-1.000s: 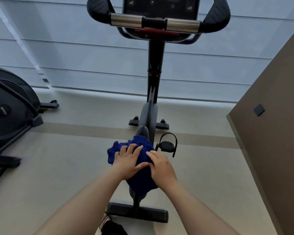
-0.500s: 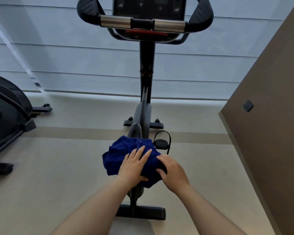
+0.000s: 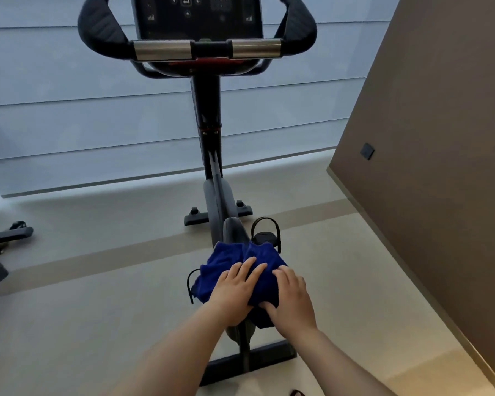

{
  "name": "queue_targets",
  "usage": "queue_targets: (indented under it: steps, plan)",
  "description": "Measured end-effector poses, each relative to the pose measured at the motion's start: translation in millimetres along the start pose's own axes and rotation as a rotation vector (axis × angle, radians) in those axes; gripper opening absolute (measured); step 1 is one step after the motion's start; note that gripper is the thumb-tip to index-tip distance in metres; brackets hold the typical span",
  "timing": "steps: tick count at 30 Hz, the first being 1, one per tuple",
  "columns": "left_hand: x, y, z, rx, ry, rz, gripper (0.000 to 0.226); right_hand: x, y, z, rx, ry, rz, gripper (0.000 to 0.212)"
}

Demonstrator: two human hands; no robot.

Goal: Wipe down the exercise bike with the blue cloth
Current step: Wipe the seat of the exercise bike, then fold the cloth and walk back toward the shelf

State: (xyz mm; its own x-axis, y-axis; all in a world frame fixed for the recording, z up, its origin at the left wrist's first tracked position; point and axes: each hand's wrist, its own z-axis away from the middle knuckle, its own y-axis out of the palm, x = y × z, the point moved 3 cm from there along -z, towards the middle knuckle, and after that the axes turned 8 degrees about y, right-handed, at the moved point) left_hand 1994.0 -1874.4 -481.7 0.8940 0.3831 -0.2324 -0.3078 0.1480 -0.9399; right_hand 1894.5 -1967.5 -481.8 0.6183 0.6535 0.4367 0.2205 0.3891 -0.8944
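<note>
1. Now the view sits closer to the exercise bike (image 3: 209,110) than half a second ago. Its console (image 3: 197,15) fills more of the top edge, and the second machine (image 3: 9,234) at the left has slid almost out of sight.
2. The blue cloth (image 3: 240,261) remains draped over the saddle (image 3: 232,231), bunched further forward, and a left pedal strap (image 3: 189,284) now shows beside it.
3. The left hand (image 3: 235,290) presses flat on the cloth, fingers (image 3: 249,267) straight and slightly apart.
4. The right hand (image 3: 293,298) covers the cloth's right side, fingers together and bent; whether they pinch the fabric I cannot tell.
5. White icons and bar symbols dot the console; no word is legible.
6. The brown wall (image 3: 426,167) stands near the right pedal (image 3: 265,235), while the floor (image 3: 97,295) lies open to the left. The rear base bar (image 3: 269,355) crosses beneath the forearms.
</note>
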Motion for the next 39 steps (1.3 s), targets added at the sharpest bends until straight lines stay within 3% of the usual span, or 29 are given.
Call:
queue_targets:
  steps: [7,14,19,23,27,35,39]
  plan:
    - [41.3,2.2,30.9,-0.028,0.121,0.025,0.081,52.5,31.6,29.6,-0.168,0.142,0.046,0.053]
    - [85.1,0.0,62.9,-0.052,0.124,0.151,0.075,105.1,40.5,32.2,-0.126,0.111,-0.075,0.045]
    - [68.5,-12.2,58.3,-0.103,0.188,0.185,0.066,94.6,22.0,44.2,-0.136,0.151,-0.174,0.034]
    - [23.0,-25.5,64.5,-0.136,0.306,0.158,0.060,62.9,-5.2,85.0,-0.238,0.209,-0.224,0.029]
    - [-46.9,-35.4,83.7,-0.181,0.480,0.278,0.052,28.2,-41.5,156.8,-0.386,0.305,-0.287,0.029]
    - [-229.4,-37.7,172.3,-0.191,0.720,0.567,0.061,-25.7,-104.6,347.5,-0.628,0.466,-0.297,0.068]
    - [-313.9,-28.3,227.6,-0.123,0.892,0.635,0.066,-47.7,-125.0,444.4,-0.822,0.584,-0.278,0.070]
